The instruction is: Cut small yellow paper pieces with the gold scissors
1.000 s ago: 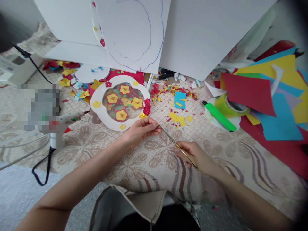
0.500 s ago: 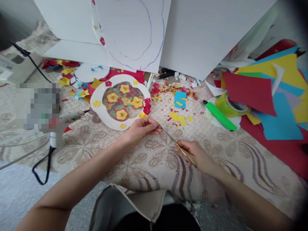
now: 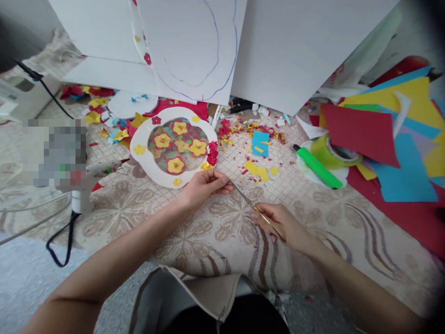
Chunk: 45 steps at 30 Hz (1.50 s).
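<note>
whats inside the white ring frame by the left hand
Inside the white ring frame lie yellow paper flowers on red and green bits. What lies beneath those layers is covered.

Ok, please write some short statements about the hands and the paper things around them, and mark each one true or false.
1. The right hand holds thin scissors. True.
2. The left hand rests on the green marker. False: its fingertips are at the scissors' tip, and the marker lies apart, to the right.
3. The white ring with yellow paper flowers lies just beyond the left hand. True.
4. The coloured paper sheets are piled on the left side. False: they are on the right.
</note>
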Available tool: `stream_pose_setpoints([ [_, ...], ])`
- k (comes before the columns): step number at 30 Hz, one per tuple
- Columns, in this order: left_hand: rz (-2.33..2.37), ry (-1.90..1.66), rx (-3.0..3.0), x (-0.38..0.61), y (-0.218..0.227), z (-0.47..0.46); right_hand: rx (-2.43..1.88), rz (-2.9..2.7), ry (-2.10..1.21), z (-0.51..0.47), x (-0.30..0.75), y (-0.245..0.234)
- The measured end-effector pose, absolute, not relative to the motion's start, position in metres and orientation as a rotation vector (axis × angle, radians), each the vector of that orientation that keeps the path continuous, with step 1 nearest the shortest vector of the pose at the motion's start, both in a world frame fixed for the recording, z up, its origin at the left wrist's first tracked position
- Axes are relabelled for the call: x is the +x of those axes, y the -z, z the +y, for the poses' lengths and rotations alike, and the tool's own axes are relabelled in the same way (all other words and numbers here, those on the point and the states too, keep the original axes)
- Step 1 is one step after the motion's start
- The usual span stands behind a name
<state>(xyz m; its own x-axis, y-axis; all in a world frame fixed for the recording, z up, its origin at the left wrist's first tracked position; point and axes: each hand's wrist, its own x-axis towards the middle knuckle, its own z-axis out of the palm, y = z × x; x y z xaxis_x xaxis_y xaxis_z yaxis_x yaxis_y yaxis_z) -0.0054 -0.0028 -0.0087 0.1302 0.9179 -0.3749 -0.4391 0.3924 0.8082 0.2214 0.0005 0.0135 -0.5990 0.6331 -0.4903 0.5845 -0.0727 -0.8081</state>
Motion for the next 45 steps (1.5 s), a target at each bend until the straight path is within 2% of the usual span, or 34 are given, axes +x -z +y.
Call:
stream_pose_setpoints([
  [22,1.125,-1.077,0.797,-0.0041,0.0099,-0.0033,-1.45,-2.102,-1.77,-0.0037,0.2176,-0.0145],
  [31,1.119,-1.059,0.77,-0.0046,0.0107,-0.0022,-1.395,-2.292,-1.549,-0.0008,0.2125,-0.0185],
  [45,1.055,-1.046,0.645,-0.0055,0.0117,-0.0026,-1.333,-2.421,-1.395,0.0008,0.2162,-0.015],
])
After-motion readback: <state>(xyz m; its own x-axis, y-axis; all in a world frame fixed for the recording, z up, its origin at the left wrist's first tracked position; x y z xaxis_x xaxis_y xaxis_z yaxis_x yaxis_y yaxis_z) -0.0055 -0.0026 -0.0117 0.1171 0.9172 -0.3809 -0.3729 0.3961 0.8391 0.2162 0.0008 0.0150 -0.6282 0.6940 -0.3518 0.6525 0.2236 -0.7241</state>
